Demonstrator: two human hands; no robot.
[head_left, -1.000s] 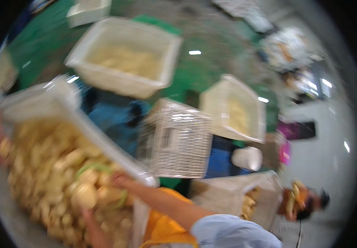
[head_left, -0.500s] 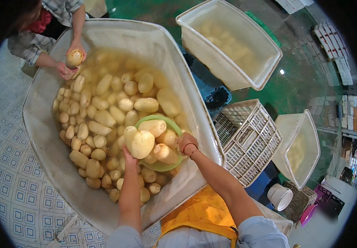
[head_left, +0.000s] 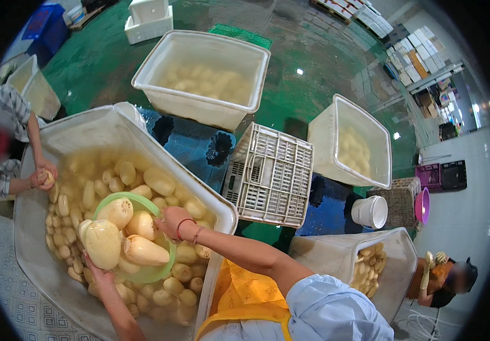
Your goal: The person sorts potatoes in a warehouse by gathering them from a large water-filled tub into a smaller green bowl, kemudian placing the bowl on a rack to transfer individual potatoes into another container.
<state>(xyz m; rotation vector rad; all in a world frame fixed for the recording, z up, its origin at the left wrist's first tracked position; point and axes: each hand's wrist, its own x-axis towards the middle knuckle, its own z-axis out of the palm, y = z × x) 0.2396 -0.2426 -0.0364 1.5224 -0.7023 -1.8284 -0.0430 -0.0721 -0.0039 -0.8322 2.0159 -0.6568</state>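
Note:
A light green round basin, heaped with several peeled lotus roots, is at the water's surface in a large white tub. My right hand is closed round the basin's right rim. At the basin's left side, my left hand grips a big pale lotus root from below, its fingers partly hidden behind it. More lotus roots lie around the basin in the cloudy water. Whether the basin's underside touches them is hidden.
The white tub's wall surrounds the roots. A co-worker's hands hold a root at its far left. Beyond stand a white crate, further tubs of roots and a white bucket. Another person is at far right.
My view has swung to the right, so the tub sits further left and more of the room shows. The basin looks raised higher, with both hands keeping their hold.

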